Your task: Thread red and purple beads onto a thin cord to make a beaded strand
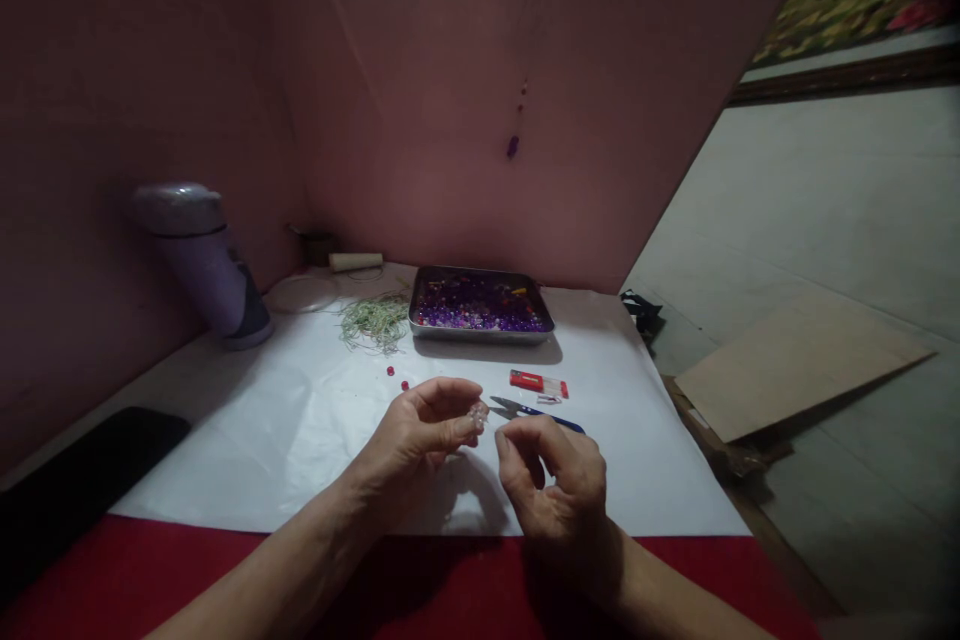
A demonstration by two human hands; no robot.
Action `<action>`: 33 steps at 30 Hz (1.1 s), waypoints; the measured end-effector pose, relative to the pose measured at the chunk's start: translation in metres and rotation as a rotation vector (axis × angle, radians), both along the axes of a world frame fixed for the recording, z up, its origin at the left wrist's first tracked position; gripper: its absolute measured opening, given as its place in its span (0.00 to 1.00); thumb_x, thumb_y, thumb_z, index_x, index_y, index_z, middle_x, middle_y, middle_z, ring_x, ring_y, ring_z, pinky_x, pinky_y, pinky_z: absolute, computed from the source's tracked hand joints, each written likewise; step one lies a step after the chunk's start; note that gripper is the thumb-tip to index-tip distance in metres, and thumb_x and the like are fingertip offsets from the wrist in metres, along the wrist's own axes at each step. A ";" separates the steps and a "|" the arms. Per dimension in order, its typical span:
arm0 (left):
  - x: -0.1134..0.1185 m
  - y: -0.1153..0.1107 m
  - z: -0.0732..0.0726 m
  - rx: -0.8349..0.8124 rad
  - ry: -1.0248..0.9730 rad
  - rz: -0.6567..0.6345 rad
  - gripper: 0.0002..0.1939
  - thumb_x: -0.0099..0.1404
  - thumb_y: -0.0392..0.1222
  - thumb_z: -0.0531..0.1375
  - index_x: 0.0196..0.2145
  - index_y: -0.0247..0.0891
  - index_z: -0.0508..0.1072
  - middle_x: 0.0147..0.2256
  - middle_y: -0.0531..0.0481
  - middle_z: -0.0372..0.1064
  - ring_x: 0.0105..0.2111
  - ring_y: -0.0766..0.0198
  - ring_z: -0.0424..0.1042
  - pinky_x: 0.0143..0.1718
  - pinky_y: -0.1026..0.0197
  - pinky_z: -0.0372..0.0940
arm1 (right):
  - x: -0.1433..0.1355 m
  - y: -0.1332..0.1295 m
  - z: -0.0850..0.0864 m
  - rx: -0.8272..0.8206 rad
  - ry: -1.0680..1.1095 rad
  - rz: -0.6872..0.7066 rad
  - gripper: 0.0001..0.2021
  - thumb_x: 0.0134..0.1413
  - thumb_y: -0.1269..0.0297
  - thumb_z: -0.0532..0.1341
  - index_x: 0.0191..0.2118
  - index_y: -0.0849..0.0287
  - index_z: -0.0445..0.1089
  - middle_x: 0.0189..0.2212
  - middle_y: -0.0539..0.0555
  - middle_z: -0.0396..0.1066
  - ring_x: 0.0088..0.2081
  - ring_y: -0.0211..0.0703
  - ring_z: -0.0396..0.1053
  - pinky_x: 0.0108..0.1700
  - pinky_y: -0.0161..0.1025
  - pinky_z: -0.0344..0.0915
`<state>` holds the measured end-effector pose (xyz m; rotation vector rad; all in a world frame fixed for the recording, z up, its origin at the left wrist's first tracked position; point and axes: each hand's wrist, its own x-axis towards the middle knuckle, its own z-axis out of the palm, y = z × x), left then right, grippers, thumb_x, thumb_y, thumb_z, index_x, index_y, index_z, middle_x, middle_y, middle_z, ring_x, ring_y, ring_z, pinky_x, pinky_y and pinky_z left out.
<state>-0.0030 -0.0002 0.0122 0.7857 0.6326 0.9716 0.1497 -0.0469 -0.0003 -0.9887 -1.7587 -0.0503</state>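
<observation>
My left hand (427, 425) is closed around a small cluster of clear and pinkish beads (477, 415), held between thumb and fingers above the white paper. Just to its right, my right hand (555, 475) makes a pinch, thumb against forefinger. Whatever those fingertips hold is too fine to make out. Behind the right hand lie thread snips (536, 410) with dark blades and a blue handle. A red packet of needles (538, 383) is a little farther back. Two red beads (391, 371) rest on the paper beyond my left hand.
A metal tray (484, 333) of purple beads stands near the back wall. Left of it is a tangle of pale green thread (375, 322). A purple flask (206, 265) stands at the left, with a black object (97, 455) nearer me. Cardboard (802, 360) lies off the right side.
</observation>
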 end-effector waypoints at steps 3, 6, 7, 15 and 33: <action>0.000 0.000 -0.001 0.005 -0.004 -0.004 0.16 0.43 0.30 0.70 0.33 0.34 0.76 0.29 0.50 0.73 0.27 0.70 0.69 0.32 0.67 0.61 | 0.000 0.001 0.000 0.006 -0.008 0.002 0.06 0.50 0.78 0.57 0.29 0.59 0.63 0.17 0.44 0.56 0.18 0.33 0.55 0.23 0.33 0.53; 0.002 -0.001 0.002 -0.006 0.002 0.003 0.16 0.42 0.30 0.71 0.32 0.34 0.76 0.29 0.49 0.73 0.28 0.69 0.69 0.32 0.67 0.61 | 0.000 0.001 0.000 0.000 -0.007 0.004 0.06 0.50 0.77 0.57 0.29 0.59 0.63 0.17 0.44 0.56 0.18 0.33 0.55 0.23 0.33 0.54; 0.002 -0.001 0.003 -0.011 0.007 0.009 0.16 0.42 0.30 0.71 0.32 0.34 0.76 0.29 0.49 0.73 0.28 0.69 0.69 0.32 0.67 0.61 | 0.000 0.001 0.000 -0.003 -0.006 0.005 0.06 0.50 0.77 0.57 0.29 0.58 0.63 0.17 0.44 0.56 0.18 0.33 0.55 0.23 0.33 0.54; 0.002 -0.001 0.004 0.003 0.017 0.021 0.17 0.40 0.30 0.71 0.31 0.33 0.76 0.28 0.50 0.73 0.29 0.68 0.69 0.31 0.68 0.61 | -0.001 0.000 0.000 -0.012 -0.001 0.010 0.07 0.50 0.78 0.57 0.30 0.59 0.63 0.17 0.43 0.54 0.18 0.33 0.55 0.24 0.33 0.53; 0.001 0.000 -0.005 0.039 -0.002 -0.001 0.17 0.42 0.29 0.71 0.33 0.34 0.76 0.29 0.51 0.73 0.30 0.69 0.70 0.32 0.69 0.63 | -0.001 0.000 -0.002 -0.019 0.004 0.030 0.06 0.50 0.78 0.58 0.31 0.60 0.64 0.17 0.44 0.56 0.18 0.33 0.55 0.24 0.33 0.53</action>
